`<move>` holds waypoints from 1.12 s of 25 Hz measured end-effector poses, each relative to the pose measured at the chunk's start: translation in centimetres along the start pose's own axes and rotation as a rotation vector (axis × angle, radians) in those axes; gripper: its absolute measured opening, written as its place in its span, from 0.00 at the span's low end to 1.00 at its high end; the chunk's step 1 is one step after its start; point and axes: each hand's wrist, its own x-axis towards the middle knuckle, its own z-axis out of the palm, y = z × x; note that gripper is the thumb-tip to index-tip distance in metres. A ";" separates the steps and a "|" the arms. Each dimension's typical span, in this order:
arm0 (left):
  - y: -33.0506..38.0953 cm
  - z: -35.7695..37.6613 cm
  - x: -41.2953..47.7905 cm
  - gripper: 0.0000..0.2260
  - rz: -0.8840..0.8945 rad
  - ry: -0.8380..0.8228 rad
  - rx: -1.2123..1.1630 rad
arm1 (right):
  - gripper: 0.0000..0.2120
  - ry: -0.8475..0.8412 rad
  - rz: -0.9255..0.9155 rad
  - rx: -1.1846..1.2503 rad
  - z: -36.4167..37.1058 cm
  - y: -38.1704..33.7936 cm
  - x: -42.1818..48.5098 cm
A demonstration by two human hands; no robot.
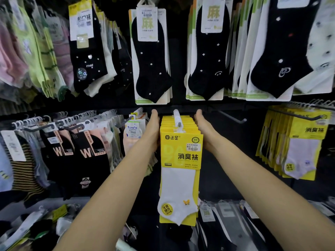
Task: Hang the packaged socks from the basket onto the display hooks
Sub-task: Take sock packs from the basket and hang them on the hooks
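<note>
A stack of yellow sock packs (180,151) hangs on a display hook (177,118) at the centre of the lower row; the front pack shows a white ankle sock. My left hand (153,127) lies flat along the stack's left side with straight fingers. My right hand (204,129) presses the right side the same way, fingers stretched toward the back wall. Both hands flank the stack at hook height. The basket is not clearly visible.
Black dotted socks (151,57) hang in the row above. An empty hook (233,117) juts out right of the stack, with more yellow packs (297,142) farther right. Black packs (85,153) hang to the left. Loose packaged socks (36,223) lie below.
</note>
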 end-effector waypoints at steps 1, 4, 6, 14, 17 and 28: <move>-0.8 -0.6 -0.3 0.17 0.043 0.028 0.046 | 0.31 0.026 -0.011 0.001 -0.6 0.5 -0.4; -3.1 -1.5 -2.2 0.21 0.122 -0.045 0.005 | 0.32 -0.015 -0.103 0.084 -1.6 2.3 -2.5; -3.5 -0.6 -3.2 0.24 0.093 -0.105 -0.032 | 0.24 -0.049 -0.137 0.109 -1.0 2.5 -4.0; -3.1 0.4 -6.2 0.21 0.180 -0.035 -0.046 | 0.27 0.097 -0.140 0.102 0.8 2.5 -6.0; -4.8 0.3 -7.7 0.19 0.283 0.008 0.008 | 0.24 0.104 -0.294 -0.008 0.7 4.9 -7.7; -9.8 0.2 -9.1 0.20 0.386 0.082 0.150 | 0.26 -0.057 -0.416 -0.242 0.4 8.2 -10.3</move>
